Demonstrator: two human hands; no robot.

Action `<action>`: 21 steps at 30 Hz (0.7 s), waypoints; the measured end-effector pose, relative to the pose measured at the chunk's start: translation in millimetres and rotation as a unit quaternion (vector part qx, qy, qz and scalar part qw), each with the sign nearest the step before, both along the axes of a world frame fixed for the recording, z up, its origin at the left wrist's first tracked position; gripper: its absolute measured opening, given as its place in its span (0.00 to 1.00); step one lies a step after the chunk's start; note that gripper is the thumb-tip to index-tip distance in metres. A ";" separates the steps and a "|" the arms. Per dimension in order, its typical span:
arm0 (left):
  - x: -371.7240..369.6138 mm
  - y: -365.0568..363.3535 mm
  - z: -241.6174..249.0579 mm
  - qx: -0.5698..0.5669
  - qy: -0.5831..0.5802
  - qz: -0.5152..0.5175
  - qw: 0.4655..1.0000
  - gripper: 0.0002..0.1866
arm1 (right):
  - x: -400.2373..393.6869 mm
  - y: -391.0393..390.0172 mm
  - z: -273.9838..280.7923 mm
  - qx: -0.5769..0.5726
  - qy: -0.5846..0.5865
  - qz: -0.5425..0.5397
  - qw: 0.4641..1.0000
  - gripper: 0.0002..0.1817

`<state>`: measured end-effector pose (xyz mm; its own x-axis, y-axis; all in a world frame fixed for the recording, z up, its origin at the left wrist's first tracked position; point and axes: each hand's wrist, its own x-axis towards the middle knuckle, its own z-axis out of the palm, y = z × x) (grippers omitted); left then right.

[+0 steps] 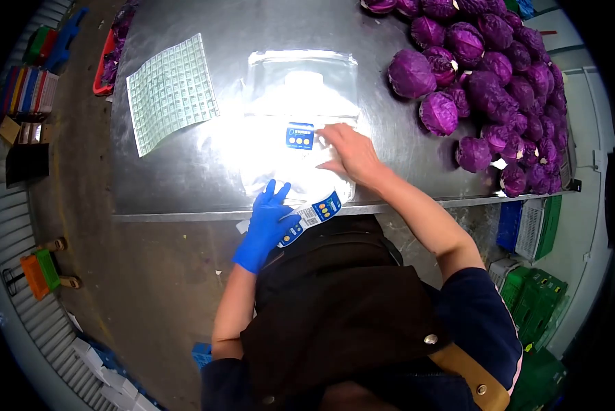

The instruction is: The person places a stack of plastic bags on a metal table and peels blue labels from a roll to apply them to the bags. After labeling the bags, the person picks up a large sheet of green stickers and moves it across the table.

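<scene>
My left hand (pixel 269 222), in a blue glove, holds a strip of blue and white labels (pixel 310 218) at the table's front edge. Bare, my right hand (pixel 352 152) has its fingers apart over the right side of a stack of clear plastic bags (pixel 263 82). Its index finger touches or nearly touches the right edge of a blue label (pixel 300 136) lying on the bags. Glare on the plastic blurs the area around the fingertips.
The metal table (pixel 163 179) bears a sheet of small green printed stickers (pixel 174 92) at the left and a large heap of red cabbages (pixel 485 89) at the right. Green crates (pixel 537 301) stand on the floor at the right, a red crate (pixel 106 61) beyond the table's left edge.
</scene>
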<state>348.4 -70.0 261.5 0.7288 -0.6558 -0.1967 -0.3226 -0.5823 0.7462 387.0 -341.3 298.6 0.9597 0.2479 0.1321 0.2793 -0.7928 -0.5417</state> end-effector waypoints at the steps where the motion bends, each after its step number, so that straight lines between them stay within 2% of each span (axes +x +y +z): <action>1: -0.6 -0.3 0.1 -0.005 -0.001 0.003 1.000 0.10 | -5.4 -8.1 -10.9 -0.009 -0.032 0.067 0.997 0.27; 4: -0.4 0.6 7.8 -0.036 -0.001 0.017 0.999 0.10 | -7.6 -25.3 -46.7 -0.052 -0.013 0.114 0.992 0.17; 5: 0.2 0.9 13.5 -0.048 -0.001 0.023 0.999 0.10 | -2.9 -23.2 -51.9 -0.026 -0.033 0.093 0.995 0.11; 8: -3.1 -4.5 41.4 -0.155 0.111 -0.028 0.981 0.11 | 9.5 -25.8 -51.4 -0.028 0.000 0.108 0.994 0.10; 9: -4.2 -9.0 39.8 -0.183 0.047 -0.028 0.982 0.13 | 14.0 -27.1 -48.8 0.024 0.053 0.090 0.994 0.11; 11: -5.3 -18.0 0.7 -0.127 0.034 0.070 0.989 0.16 | 27.4 -29.6 -41.9 0.127 0.156 0.055 0.978 0.12; 12: -3.5 -20.5 -12.5 -0.098 0.028 0.118 0.988 0.17 | 38.5 -34.7 -39.3 0.205 0.219 -0.006 0.954 0.14; 13: 3.3 -18.6 -6.1 -0.089 -0.010 0.072 0.993 0.20 | 53.8 -43.0 -38.5 0.278 0.278 -0.068 0.917 0.15; 14: 4.5 -21.7 3.6 -0.107 0.045 0.114 0.987 0.20 | 73.5 -50.8 -41.7 0.322 0.297 -0.222 0.871 0.17; 15: 3.4 -23.8 17.9 -0.124 0.103 0.156 0.974 0.21 | 88.0 -69.1 -46.3 0.339 0.258 -0.302 0.852 0.15; 16: 3.6 -24.4 25.4 -0.140 0.157 0.198 0.957 0.22 | 97.7 -73.9 -40.4 0.395 0.160 -0.405 0.809 0.15; 17: 0.4 -17.7 16.3 -0.144 0.126 0.200 0.961 0.21 | 91.4 -75.9 -32.7 0.339 0.082 -0.382 0.856 0.15; 18: -1.5 -13.7 18.4 -0.151 0.163 0.225 0.949 0.21 | 71.7 -62.1 -2.7 0.279 0.004 -0.357 0.892 0.16; 20: -6.5 -9.9 25.7 -0.163 0.240 0.272 0.917 0.20 | 31.7 -26.0 10.7 0.310 0.178 -0.117 0.927 0.17; 21: -4.2 -10.2 41.1 -0.171 0.260 0.246 0.918 0.19 | 8.7 -3.4 19.3 0.288 0.238 -0.080 0.924 0.16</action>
